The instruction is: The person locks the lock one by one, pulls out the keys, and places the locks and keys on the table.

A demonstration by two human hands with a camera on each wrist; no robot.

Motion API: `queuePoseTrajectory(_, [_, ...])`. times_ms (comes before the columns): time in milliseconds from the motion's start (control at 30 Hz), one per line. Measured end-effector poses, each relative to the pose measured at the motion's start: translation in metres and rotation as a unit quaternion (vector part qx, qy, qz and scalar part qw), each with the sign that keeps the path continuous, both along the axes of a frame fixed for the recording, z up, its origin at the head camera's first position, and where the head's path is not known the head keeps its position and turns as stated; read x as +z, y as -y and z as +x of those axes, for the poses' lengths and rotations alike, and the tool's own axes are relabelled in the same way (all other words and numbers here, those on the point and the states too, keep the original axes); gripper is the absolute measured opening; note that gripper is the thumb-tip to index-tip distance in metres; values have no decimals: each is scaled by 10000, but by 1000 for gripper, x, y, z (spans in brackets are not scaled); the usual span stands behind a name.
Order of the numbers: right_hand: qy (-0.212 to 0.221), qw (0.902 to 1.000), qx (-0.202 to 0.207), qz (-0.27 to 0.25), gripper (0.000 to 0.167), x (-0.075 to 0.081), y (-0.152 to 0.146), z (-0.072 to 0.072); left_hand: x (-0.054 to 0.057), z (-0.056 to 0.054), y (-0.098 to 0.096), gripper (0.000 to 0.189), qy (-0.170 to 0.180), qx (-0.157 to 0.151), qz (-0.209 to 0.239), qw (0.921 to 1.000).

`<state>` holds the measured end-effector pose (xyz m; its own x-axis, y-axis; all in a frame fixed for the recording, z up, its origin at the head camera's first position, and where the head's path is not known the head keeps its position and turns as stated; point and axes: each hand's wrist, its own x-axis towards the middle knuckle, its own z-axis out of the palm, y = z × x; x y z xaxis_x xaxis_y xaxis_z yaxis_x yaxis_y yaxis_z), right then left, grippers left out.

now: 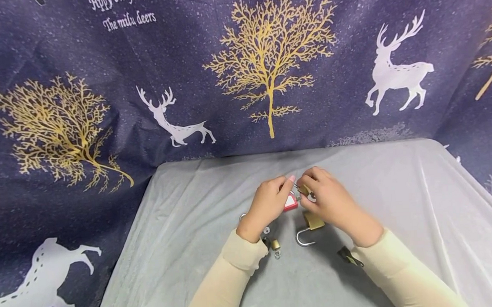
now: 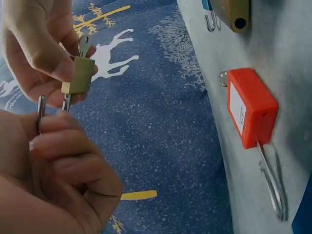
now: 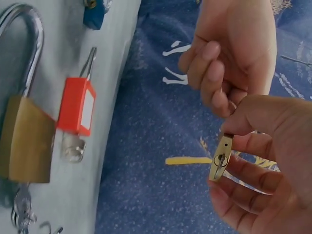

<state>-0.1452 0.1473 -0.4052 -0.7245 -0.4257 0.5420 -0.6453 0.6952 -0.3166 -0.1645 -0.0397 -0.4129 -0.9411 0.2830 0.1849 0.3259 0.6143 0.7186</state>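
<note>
A small brass padlock (image 2: 80,75) is held up between the two hands, above the table. My right hand (image 1: 329,200) grips its body between thumb and fingers. A key (image 2: 84,45) stands in the keyhole at the end of the body. My left hand (image 1: 269,198) pinches the curve of the padlock's shackle (image 2: 41,105), whose free leg is out of the body. Just below the hands lies a red padlock (image 1: 290,203) with a white label. A larger brass padlock (image 1: 314,220) lies near the right hand, its shackle open and keys (image 3: 22,207) at its base.
Beneath the left wrist lies another small brass padlock (image 1: 276,244). A dark object (image 1: 350,256) is beside the right cuff. A blue padlock (image 3: 93,17) shows in the right wrist view. Grey cloth (image 1: 192,249) covers the table, and a patterned curtain (image 1: 235,112) hangs behind.
</note>
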Motion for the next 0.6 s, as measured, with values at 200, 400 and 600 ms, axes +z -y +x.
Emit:
queuePoseTrajectory(200, [233, 9996, -59, -156, 12, -3, 5, -1, 1, 0, 2, 50, 418, 130, 394, 9983])
queuePoseTrajectory(400, [375, 9983, -50, -437, 17, -8, 4, -1, -1, -1, 4, 50, 426, 79, 633, 9971])
queuePoseTrajectory(600, [357, 9974, 77, -618, 24, -12, 5, -4, -2, -3, 5, 50, 339, 84, 863, 9957])
